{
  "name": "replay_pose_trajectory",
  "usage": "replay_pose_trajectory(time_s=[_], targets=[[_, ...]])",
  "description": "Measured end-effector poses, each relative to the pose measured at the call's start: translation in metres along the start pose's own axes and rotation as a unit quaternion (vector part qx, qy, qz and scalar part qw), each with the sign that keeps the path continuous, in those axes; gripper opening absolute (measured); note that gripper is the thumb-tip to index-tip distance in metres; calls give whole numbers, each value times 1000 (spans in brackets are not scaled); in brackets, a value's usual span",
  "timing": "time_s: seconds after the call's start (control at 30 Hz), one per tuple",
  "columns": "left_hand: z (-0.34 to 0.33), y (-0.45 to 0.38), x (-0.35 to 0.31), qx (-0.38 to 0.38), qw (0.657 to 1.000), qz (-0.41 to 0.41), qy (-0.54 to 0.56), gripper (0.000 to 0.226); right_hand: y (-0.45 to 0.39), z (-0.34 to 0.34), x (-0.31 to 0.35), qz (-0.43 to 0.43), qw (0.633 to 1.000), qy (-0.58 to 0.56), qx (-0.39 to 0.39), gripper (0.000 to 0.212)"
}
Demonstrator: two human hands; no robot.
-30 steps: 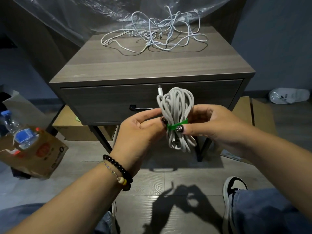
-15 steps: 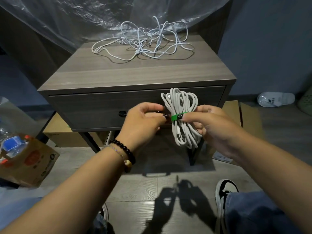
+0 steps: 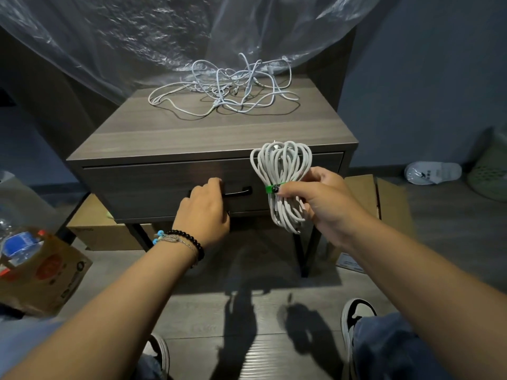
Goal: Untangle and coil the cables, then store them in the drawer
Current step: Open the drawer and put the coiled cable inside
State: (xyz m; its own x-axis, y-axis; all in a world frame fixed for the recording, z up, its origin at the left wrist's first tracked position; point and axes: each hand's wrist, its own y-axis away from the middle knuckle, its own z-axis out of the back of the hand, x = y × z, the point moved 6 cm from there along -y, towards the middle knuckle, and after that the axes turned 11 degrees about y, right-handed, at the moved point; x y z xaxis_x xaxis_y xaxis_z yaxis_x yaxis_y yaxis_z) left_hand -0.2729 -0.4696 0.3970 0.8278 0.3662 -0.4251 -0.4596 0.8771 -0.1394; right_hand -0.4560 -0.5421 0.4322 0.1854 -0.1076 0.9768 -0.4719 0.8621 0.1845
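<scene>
Since the earlier frame, the left hand [image 3: 204,212] had let go of the coiled cable [image 3: 282,185] and gone to the drawer handle [image 3: 238,191], where its fingers curled over the handle's left end; how firmly it grasped could not be told from behind the knuckles. A black bead bracelet [image 3: 192,242] sat on that wrist. The right hand [image 3: 322,204] alone grasped the white bundle at its middle, thumb on the green tie [image 3: 272,188] binding the loops, and held it upright in the air in front of the right part of the drawer [image 3: 153,185] front. That drawer was closed. Above it, on the nightstand [image 3: 208,135] top, the tangled cables [image 3: 227,89] lay spread along the back edge, their longest loop reaching toward the back left corner. Clear plastic sheeting [image 3: 164,37] hung behind them. On the floor, a cardboard box [image 3: 389,198] stood to the right of the nightstand, a white slipper [image 3: 433,172] lay farther right, and a water bottle [image 3: 19,242] stuck out of a box at the left.
</scene>
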Motion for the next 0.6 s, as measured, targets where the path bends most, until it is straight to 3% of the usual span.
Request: replay_pose_trajectory(time_s=[0.17,0.4,0.5,0.6], targets=[[-1,13,4,9,999,-5,45,93,6,-13,3,16,1000,-10,18,31],[11,28,2,5,997,-34,73,113,20,-12,6,36,999,-24,-11,37],[19,43,-4,18,998,-39,51,113,29,-10,9,55,998,-28,-10,32],[27,60,-9,30,999,-28,23,98,43,-12,13,70,997,-30,3,33]])
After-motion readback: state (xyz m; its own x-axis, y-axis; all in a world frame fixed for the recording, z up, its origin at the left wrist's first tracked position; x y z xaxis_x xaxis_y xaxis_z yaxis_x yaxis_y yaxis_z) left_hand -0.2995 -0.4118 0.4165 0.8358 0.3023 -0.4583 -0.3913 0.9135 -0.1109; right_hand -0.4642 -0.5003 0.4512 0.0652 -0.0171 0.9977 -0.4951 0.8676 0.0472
